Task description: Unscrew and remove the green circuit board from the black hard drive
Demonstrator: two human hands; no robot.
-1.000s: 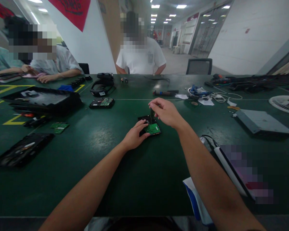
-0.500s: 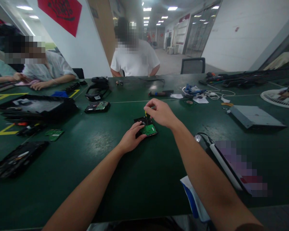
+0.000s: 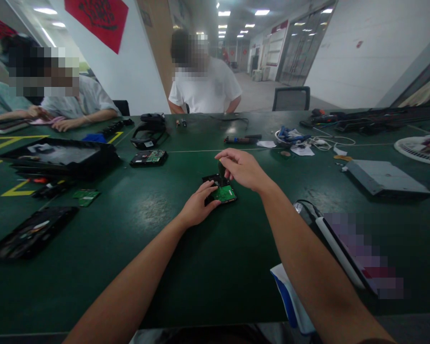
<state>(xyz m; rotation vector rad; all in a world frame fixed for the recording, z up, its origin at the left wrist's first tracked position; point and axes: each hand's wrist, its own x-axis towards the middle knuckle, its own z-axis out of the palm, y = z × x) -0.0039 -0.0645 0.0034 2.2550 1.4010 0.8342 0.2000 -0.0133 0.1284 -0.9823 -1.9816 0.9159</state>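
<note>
A small hard drive (image 3: 225,191) with a green circuit board facing up lies on the green table (image 3: 165,258) in front of me. My left hand (image 3: 197,206) rests on its near left edge, fingers curled against it. My right hand (image 3: 241,168) hovers just above the drive, fingers pinched round the dark handle of a screwdriver (image 3: 221,171) that stands upright on the board.
A second drive (image 3: 148,157) and a headset (image 3: 149,129) lie further back. Black trays (image 3: 59,157) and a loose green board (image 3: 86,196) sit left. A grey box (image 3: 387,177), cables (image 3: 308,138) and a fan guard (image 3: 421,148) are right. A person stands across the table; others sit far left.
My hands stay on the drive; the right hand has turned slightly on the screwdriver. The view has shifted a little as my head moved.
</note>
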